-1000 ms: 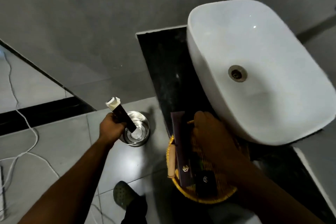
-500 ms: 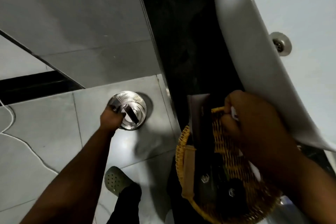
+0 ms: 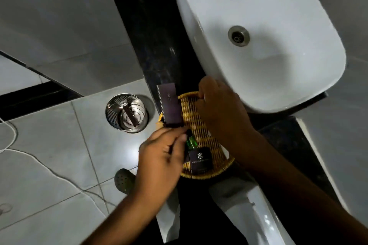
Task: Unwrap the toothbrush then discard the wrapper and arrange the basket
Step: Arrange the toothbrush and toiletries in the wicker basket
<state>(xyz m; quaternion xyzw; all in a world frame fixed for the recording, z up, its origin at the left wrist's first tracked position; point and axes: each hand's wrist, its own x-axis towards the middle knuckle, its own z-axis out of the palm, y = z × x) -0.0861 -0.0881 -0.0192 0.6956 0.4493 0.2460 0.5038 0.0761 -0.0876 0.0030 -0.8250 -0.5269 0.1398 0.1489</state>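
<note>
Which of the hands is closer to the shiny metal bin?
Left. The left hand is just below and right of the bin; the right hand is farther, across the basket.

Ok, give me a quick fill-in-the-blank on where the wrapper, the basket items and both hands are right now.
1. The discarded wrapper lies inside the steel ____ on the floor.
2. The right hand grips the far rim of the wicker ____.
3. The left hand reaches the lower end of the long dark ____, beside the green bottle.
4. The small dark box with a logo lies at the basket's ____ end.

Missing words: bin; basket; box; near
</note>
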